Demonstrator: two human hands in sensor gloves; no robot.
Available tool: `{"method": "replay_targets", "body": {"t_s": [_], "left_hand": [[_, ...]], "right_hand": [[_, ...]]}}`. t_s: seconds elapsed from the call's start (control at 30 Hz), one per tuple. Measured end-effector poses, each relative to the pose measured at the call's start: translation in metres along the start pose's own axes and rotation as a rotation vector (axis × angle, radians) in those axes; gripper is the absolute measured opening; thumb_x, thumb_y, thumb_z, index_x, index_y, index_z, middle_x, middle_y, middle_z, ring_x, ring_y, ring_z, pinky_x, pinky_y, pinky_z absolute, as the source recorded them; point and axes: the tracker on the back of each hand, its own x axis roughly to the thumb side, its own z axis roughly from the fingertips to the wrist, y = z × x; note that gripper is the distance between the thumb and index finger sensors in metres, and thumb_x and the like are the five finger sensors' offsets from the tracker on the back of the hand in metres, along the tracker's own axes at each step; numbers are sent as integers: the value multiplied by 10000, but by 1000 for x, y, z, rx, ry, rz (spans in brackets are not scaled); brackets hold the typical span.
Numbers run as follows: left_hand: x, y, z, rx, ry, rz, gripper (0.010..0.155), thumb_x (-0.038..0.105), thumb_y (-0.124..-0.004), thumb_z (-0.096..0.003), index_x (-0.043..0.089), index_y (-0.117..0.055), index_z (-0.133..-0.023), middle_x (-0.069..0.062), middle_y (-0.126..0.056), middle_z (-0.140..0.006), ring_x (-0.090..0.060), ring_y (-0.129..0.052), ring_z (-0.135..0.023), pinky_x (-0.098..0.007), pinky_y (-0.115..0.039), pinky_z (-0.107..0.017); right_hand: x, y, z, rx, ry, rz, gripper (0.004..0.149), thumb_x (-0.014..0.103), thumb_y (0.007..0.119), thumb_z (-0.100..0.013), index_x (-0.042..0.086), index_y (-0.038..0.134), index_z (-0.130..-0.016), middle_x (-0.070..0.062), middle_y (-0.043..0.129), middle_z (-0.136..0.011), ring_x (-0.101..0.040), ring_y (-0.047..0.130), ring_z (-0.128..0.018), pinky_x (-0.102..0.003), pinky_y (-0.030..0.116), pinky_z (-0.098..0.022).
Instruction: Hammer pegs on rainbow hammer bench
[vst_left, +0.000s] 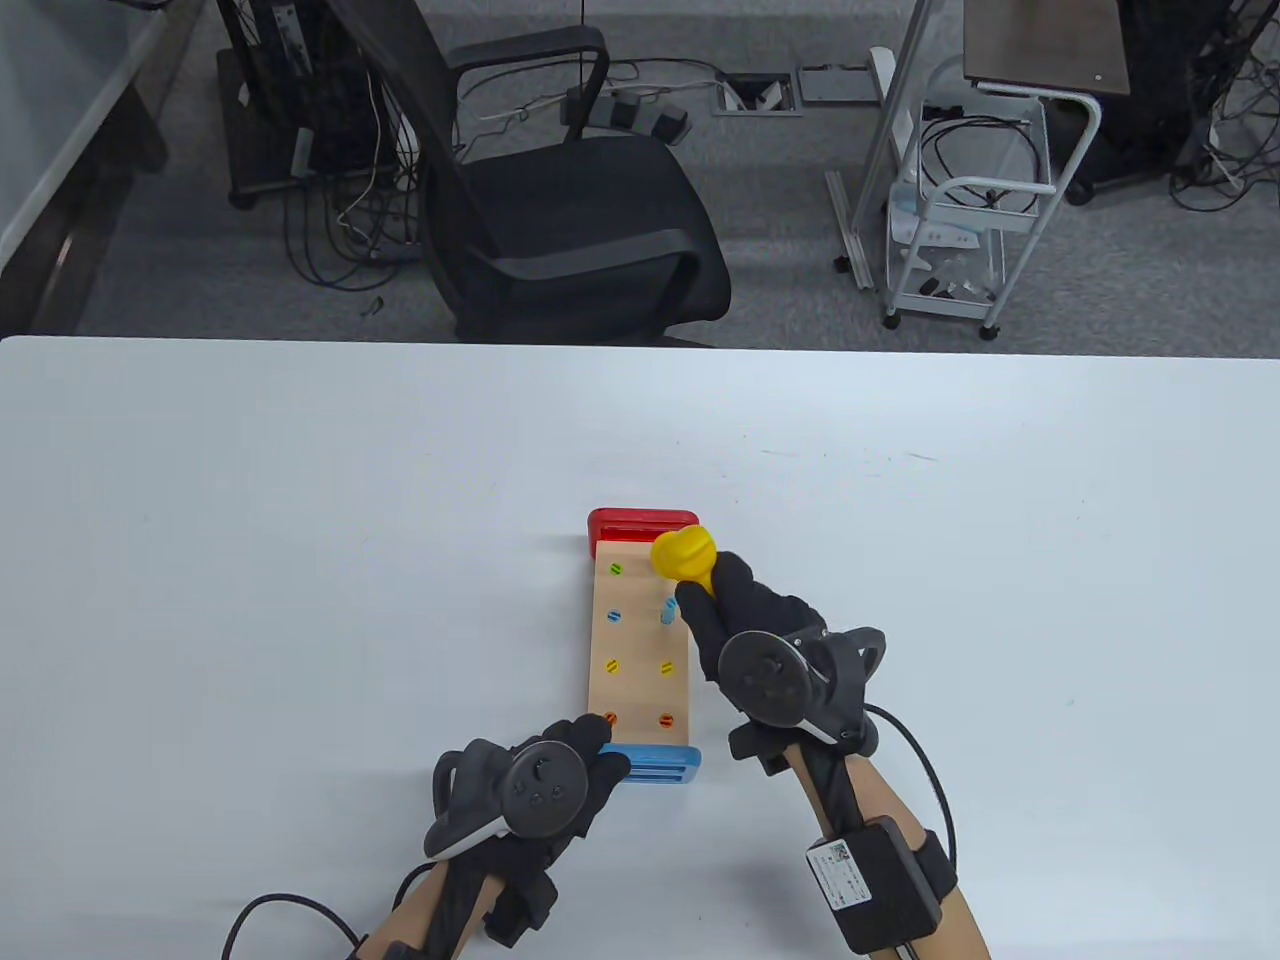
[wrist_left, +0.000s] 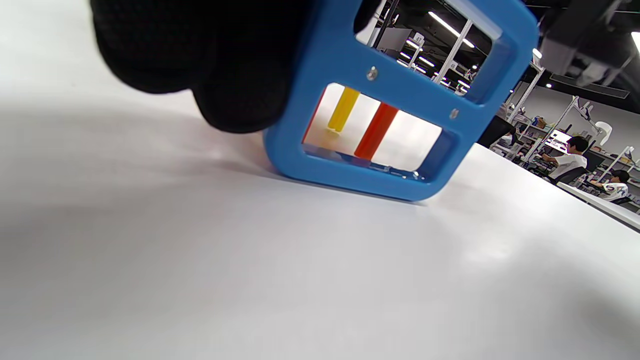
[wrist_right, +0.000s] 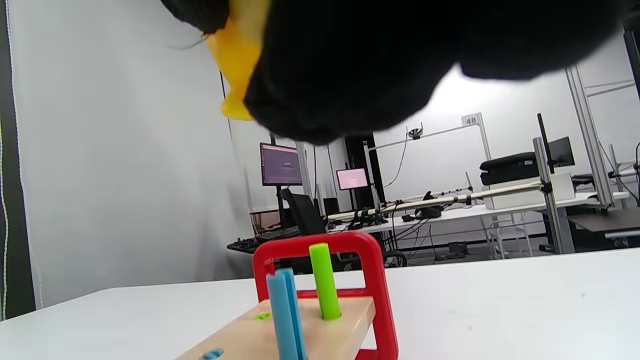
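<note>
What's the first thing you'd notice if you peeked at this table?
The bright yellow hammer, raised in the right hand over the far end of the wooden peg bench in the middle of the white table. Next, two pegs still standing tall there: a blue peg and a green peg. The left hand holds the bench's near blue end.

sign "48" (wrist_right: 470, 120) | on frame post in background, right wrist view | wrist pack label (vst_left: 842, 878) too small to read
</note>
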Motion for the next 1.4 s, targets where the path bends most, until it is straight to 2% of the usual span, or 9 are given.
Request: {"method": "replay_targets", "body": {"t_s": [0.1, 0.17, 0.23, 0.37, 0.47, 0.53, 0.77, 0.97, 1.4], "left_hand": [[0, 0, 0, -1, 4, -5, 677, 545, -403, -552, 115, -561, -1050, -318, -829, -965, -380, -1004, -674, -492, -869, -482], [0, 0, 0, 1, 2, -7, 676, 546, -403, -550, 118, -563, -1049, -315, -832, -963, -378, -1006, -672, -492, -870, -481], [0, 0, 0, 2, 1, -5, 678, 545, -404, -550, 115, -564, -1049, -317, -832, -963, -380, -1006, -670, -493, -870, -479], [0, 0, 0, 0, 1, -4, 678, 547, -403, -550, 117, -562, -1050, -315, -831, -964, -380, -1005, -672, -493, -869, -481], [0, 0, 0, -1, 1, -2, 678, 547, -403, -550, 116, -563, -1048, -317, -830, -963, -379, -1003, -675, -493, -868, -482], [0, 0, 0, -1, 2, -5, 677, 545, -403, -551, 116, -563, -1049, -316, -829, -964, -378, -1003, -675, -492, -869, -482], [0, 0, 0, 0, 1, -5, 678, 546, -403, -550, 115, -564, -1048, -316, -831, -964, -379, -1005, -672, -493, -869, -480], [0, 0, 0, 0, 1, -6, 677, 546, -403, -550, 117, -564, -1049, -315, -830, -965, -379, -1005, -673, -492, -869, -482], [0, 0, 0, 0, 1, -6, 678, 545, -403, -550, 113, -564, -1048, -316, -830, -964, -380, -1005, -672, -493, -869, -481]], "right_hand": [[-6, 40, 4, 400, 95, 205, 622, 478, 421, -630, -11, 613, -965, -15, 956, -586, -162, 981, -279, -361, 891, -265], [-2, 34, -2, 124, -22, 94, 617, 412, 559, -620, -105, 782, -872, -118, 1024, -436, -247, 971, -137, -431, 864, -141], [1, 22, -2, 257, 18, 129, 620, 444, 483, -641, -52, 694, -947, -79, 983, -525, -220, 964, -231, -407, 861, -225], [0, -4, 2, -3, -4, 39, 622, 437, 495, -637, -66, 701, -939, -88, 987, -514, -228, 966, -218, -415, 860, -213], [-6, 19, 5, 68, -7, 20, 620, 429, 508, -635, -73, 705, -941, -107, 991, -513, -246, 967, -220, -433, 857, -213], [-11, 51, 6, 387, 50, 178, 621, 473, 420, -627, -16, 624, -949, -21, 963, -573, -164, 980, -261, -362, 892, -249], [1, 8, -2, 75, -8, 141, 623, 435, 500, -630, -68, 730, -916, -93, 998, -492, -229, 966, -194, -416, 861, -194], [-6, 51, 0, 382, 27, 211, 625, 429, 512, -624, -81, 730, -914, -116, 1006, -493, -251, 967, -180, -431, 856, -179], [1, 35, -2, 213, -6, 184, 620, 431, 505, -634, -71, 725, -923, -106, 998, -492, -237, 955, -183, -421, 852, -187]]}}
